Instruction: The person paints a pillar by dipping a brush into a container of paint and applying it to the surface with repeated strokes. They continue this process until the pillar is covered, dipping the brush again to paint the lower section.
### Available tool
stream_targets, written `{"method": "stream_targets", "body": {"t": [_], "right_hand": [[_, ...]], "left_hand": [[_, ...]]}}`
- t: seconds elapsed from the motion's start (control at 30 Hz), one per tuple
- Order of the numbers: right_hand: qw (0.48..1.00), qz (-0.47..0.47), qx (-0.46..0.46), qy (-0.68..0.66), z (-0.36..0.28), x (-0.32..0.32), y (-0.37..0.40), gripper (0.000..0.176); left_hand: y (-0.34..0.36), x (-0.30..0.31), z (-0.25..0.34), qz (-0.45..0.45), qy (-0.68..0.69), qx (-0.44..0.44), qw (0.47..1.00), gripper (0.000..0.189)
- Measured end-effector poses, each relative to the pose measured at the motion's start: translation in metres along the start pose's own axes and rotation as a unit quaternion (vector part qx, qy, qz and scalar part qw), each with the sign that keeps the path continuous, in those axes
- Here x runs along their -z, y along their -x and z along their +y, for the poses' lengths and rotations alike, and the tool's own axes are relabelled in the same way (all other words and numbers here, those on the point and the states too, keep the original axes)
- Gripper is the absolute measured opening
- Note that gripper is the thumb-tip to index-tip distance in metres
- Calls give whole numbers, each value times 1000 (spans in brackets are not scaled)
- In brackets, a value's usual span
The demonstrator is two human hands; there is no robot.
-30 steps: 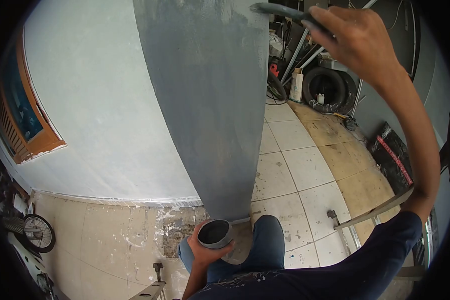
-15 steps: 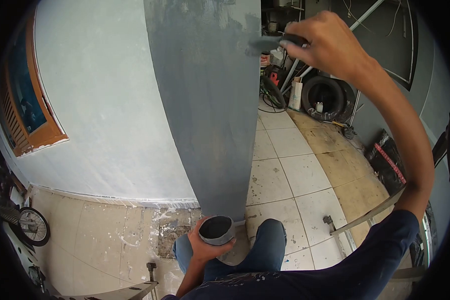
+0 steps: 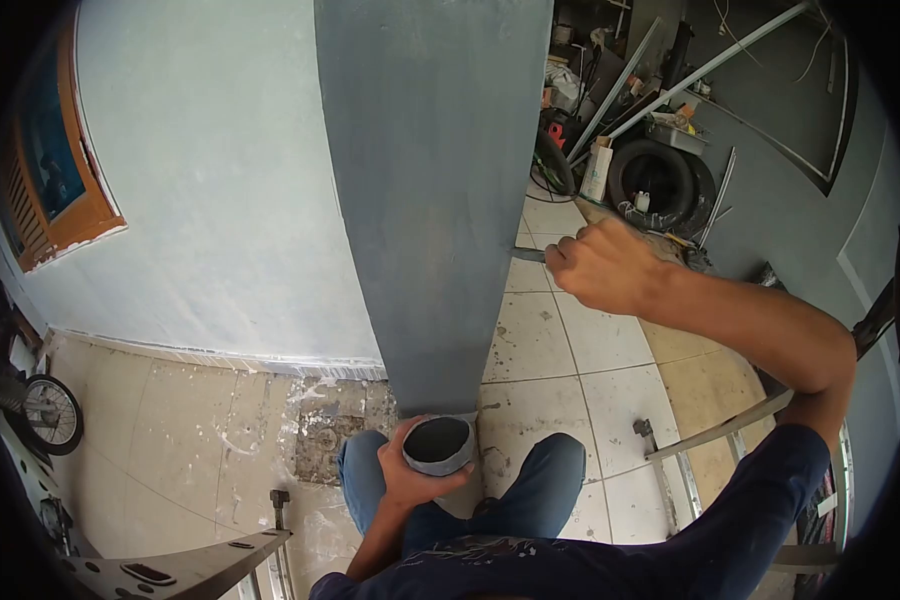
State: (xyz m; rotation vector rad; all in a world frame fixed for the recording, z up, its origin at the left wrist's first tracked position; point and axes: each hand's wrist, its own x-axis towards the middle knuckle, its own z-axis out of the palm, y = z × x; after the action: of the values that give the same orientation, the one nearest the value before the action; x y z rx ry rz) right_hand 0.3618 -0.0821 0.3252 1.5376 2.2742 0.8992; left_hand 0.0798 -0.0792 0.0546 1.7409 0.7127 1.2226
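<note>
My right hand (image 3: 605,266) is closed around the handle of a paintbrush (image 3: 528,254), whose tip reaches the right edge of the dark grey pillar (image 3: 430,190). The bristles are seen edge-on and partly merge with the pillar's colour. Low in front of my body, between my knees, my left hand (image 3: 410,478) is wrapped round a small round paint pot (image 3: 440,468). Its rim and sides are smeared with grey, and the inside looks dark. The pillar's surface is grey all over, with slightly uneven shading.
A pale wall (image 3: 210,190) with a wooden-framed window (image 3: 70,160) stands to the left. Metal ladder or scaffold parts (image 3: 200,560) flank me on both sides. Stacked tyres (image 3: 655,180), poles and clutter lie behind on the right. Paint-spotted tiles (image 3: 530,340) cover the floor.
My right hand has come down along the pillar's right edge with the brush. The view has shifted slightly; my left hand still holds the pot in about the same place.
</note>
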Motion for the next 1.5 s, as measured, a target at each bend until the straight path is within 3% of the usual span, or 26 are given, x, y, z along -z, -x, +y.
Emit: {"method": "stream_targets", "body": {"t": [0.07, 0.17, 0.3, 0.33, 0.37, 0.47, 0.5, 0.6, 0.67, 0.7, 0.77, 0.9, 1.03, 1.33, 1.5], "right_hand": [[1000, 23, 3, 1, 12, 1, -7, 7], [987, 154, -41, 17, 29, 45, -9, 9], [929, 350, -83, 87, 64, 92, -15, 18], [913, 388, -49, 113, 74, 100, -17, 21], [906, 405, -61, 107, 78, 97, -20, 26], [913, 376, -38, 152, 72, 58, -22, 33], [915, 374, -21, 147, 57, 37, -23, 37], [943, 307, 59, 117, 2, -16, -12, 29], [970, 210, 115, 35, -22, -40, -4, 27], [967, 219, 124, 31, -30, -52, -3, 27], [981, 167, 89, 41, -40, -72, -1, 25], [987, 154, -19, 42, -39, -63, -5, 23], [990, 135, -27, 39, -39, -80, -7, 29], [990, 135, -31, 15, -22, -77, -11, 35], [959, 260, -77, 80, 43, -12, -20, 30]], "left_hand": [[1, -1, -4, 6, -11, 2, 1000, 74], [9, -3, -6, -1, -14, 0, 1000, 76], [15, -3, -3, -14, -27, 21, 999, 76], [14, -1, 0, -20, -31, 22, 999, 76], [13, 1, 3, 11, -44, 29, 999, 76], [14, 8, 5, -3, -75, 33, 997, 82], [14, 11, 4, 34, -90, 41, 995, 82], [14, 18, 5, 17, -34, 36, 999, 82], [11, 21, 8, 41, -45, 41, 997, 82], [10, 22, 9, 37, -51, 39, 997, 81], [9, 21, 11, 48, -60, 37, 996, 80], [1, 11, 9, 56, -40, 42, 997, 79], [-10, 7, 6, 60, -60, 20, 996, 79], [-20, 9, -15, 62, -31, 70, 995, 80], [-43, 8, -15, 34, -35, 84, 995, 78]]}}
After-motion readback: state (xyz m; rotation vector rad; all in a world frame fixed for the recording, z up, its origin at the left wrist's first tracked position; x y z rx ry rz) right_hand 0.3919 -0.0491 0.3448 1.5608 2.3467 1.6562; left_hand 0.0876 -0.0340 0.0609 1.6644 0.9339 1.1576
